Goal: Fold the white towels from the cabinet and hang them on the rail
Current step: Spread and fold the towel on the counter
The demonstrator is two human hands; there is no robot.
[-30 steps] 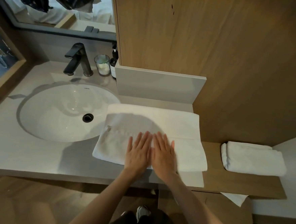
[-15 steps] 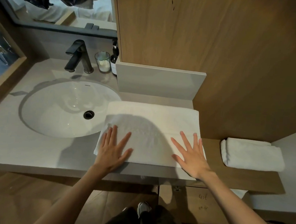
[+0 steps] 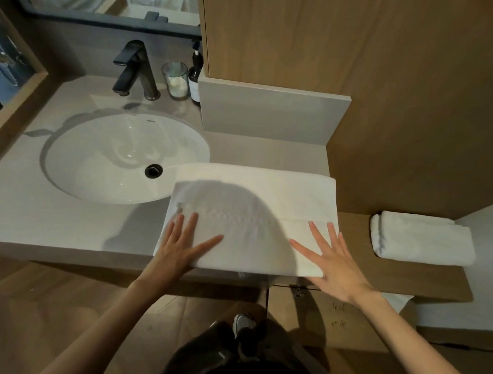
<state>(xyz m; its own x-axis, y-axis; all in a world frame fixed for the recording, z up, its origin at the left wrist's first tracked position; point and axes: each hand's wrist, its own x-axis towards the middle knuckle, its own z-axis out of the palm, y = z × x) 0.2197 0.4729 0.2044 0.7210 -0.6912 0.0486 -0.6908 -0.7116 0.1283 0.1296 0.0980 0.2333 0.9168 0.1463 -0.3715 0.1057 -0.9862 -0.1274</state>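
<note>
Both hands, the left hand (image 3: pixel 181 245) and the right hand (image 3: pixel 332 258), lie spread flat on the towel (image 3: pixel 252 213) at the worktop (image 3: pixel 62 223) edge in the lower centre, smoothing it mid-fold, so the next move likely calls for pinching one end to fold across.

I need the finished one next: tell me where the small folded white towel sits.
The small folded white towel lies on the wooden ledge at the right of the head view, apart from the large white towel.
</note>
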